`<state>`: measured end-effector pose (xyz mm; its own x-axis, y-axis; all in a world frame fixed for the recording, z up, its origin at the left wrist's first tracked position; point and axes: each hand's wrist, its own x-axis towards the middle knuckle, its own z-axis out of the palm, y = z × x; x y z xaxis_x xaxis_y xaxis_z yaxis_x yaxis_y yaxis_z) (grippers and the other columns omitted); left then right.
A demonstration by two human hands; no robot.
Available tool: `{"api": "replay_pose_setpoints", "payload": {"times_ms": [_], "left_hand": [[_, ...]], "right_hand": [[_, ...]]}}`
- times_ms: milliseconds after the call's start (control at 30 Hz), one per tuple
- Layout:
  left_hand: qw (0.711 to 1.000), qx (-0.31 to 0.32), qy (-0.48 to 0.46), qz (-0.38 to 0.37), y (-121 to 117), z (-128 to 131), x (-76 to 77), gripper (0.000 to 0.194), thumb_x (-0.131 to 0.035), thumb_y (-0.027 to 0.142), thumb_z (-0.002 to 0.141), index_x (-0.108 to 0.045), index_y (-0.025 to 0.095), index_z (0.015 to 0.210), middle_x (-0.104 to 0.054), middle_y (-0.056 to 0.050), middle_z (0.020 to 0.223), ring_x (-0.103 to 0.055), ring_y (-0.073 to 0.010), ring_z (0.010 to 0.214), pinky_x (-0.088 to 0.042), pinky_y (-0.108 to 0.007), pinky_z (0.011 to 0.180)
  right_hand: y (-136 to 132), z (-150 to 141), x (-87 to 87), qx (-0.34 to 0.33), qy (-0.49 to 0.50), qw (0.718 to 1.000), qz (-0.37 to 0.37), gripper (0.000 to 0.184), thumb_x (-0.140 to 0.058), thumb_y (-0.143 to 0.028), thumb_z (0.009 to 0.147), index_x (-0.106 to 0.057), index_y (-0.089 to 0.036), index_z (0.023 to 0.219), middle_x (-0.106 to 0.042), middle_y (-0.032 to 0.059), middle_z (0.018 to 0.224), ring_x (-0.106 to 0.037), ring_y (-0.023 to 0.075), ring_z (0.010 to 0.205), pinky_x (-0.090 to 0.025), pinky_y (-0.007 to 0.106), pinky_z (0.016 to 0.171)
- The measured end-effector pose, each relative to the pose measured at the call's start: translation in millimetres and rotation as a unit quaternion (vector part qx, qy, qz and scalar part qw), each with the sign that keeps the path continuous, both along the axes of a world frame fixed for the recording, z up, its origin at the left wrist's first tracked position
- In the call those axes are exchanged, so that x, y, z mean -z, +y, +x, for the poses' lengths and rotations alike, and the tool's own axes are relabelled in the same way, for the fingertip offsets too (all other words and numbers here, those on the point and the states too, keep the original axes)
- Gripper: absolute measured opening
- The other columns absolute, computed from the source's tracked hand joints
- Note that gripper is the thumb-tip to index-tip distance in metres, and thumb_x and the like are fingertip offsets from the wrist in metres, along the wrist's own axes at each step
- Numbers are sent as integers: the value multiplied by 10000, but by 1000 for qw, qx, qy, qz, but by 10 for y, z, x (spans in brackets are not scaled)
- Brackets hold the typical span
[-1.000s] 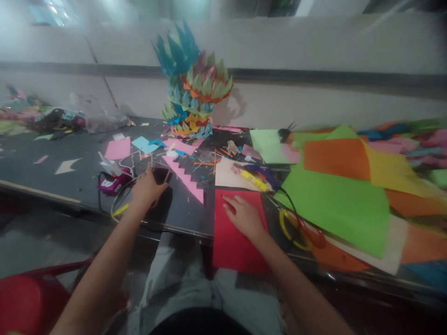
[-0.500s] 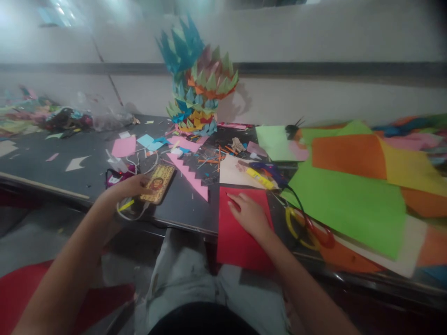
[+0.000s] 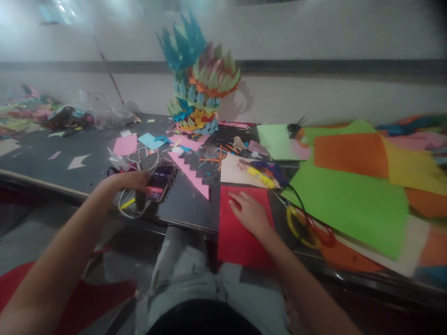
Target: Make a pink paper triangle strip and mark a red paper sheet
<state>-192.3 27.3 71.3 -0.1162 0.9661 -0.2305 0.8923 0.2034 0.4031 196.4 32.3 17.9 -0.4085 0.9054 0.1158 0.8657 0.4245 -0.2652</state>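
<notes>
My left hand (image 3: 134,180) is closed on the left edge of a phone (image 3: 159,184), its fingers partly hidden behind the wrist. The phone's dark screen shows digits, and a white charging cable (image 3: 138,216) runs from its lower end. My right hand (image 3: 252,211) lies on a sheet of red paper (image 3: 237,242) that hangs over the table edge. Its thumb and fingers are drawn together around a thin, dark-tipped item too small to make out. Just beyond the red sheet are a yellow glue stick (image 3: 260,177) and a dark blue tool with a black cord (image 3: 275,173).
A tiered folded-paper model (image 3: 197,100) stands at the back. Pink zigzag paper (image 3: 190,176) and scraps litter the table's middle. Yellow-handled scissors (image 3: 296,228) lie right of the red sheet, beside large green sheets (image 3: 352,204) and an orange sheet (image 3: 349,153).
The phone's upward face has changed from a yellow picture to a dark screen with digits. My left hand stays at its left side; my right hand has barely moved.
</notes>
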Motion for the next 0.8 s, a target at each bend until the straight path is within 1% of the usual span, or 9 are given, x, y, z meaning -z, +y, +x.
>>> {"api": "replay_pose_setpoints", "payload": {"times_ms": [67, 133, 233, 400, 567, 700, 800], "left_hand": [[999, 21, -8, -34, -12, -30, -43, 387, -703, 433, 426, -645, 210, 737, -664, -15, 607, -612, -210, 568, -468, -265, 531], [999, 30, -6, -42, -32, -45, -94, 322, -633, 459, 503, -627, 216, 714, -672, -21, 641, -616, -211, 608, -468, -270, 568], [999, 35, 6, -18, -83, -9, -184, 252, -552, 441, 575, -586, 211, 672, -653, -29, 657, -601, -209, 649, -455, -277, 602], [996, 66, 3, 63, -201, 122, -318, 222, -485, 413, 683, -542, 201, 715, -560, 3, 615, -510, -161, 585, -400, -253, 536], [991, 67, -59, 98, -262, 167, -376, 169, -498, 350, 683, -536, 190, 719, -573, 5, 667, -505, -145, 604, -400, -240, 560], [990, 56, -59, 113, -291, 183, -378, 175, -497, 341, 670, -549, 184, 726, -534, 19, 608, -478, -133, 556, -367, -229, 508], [991, 56, -47, 113, -325, 271, -352, 191, -472, 337, 672, -557, 178, 734, -528, 22, 602, -482, -135, 552, -372, -233, 511]], "right_hand": [[-8, -7, -21, 1, 0, 1000, -1, 359, -379, -329, 899, -580, -240, 1183, -613, 78, 1066, -585, 199, 967, -446, 264, 715], [-14, -11, -34, -1, 2, 1000, -3, 358, -383, -324, 898, -580, -236, 1185, -616, 79, 1062, -587, 198, 966, -447, 266, 729], [-14, -10, -31, -3, 4, 1000, -4, 360, -380, -322, 901, -578, -232, 1188, -615, 81, 1075, -585, 199, 979, -446, 273, 758], [-3, -1, 1, -6, 5, 1000, -2, 361, -376, -329, 906, -566, -243, 1200, -608, 78, 1101, -577, 192, 998, -440, 267, 777], [-3, -1, 0, -5, 5, 1000, -2, 361, -374, -330, 906, -572, -237, 1193, -609, 85, 1094, -580, 195, 991, -442, 271, 769], [-10, -4, -18, -3, 4, 1000, -2, 359, -378, -324, 904, -575, -232, 1190, -610, 86, 1090, -588, 198, 974, -446, 278, 766], [-14, -7, -26, -2, 2, 1000, -1, 359, -376, -323, 904, -581, -229, 1183, -613, 88, 1073, -590, 203, 966, -451, 279, 745]]}}
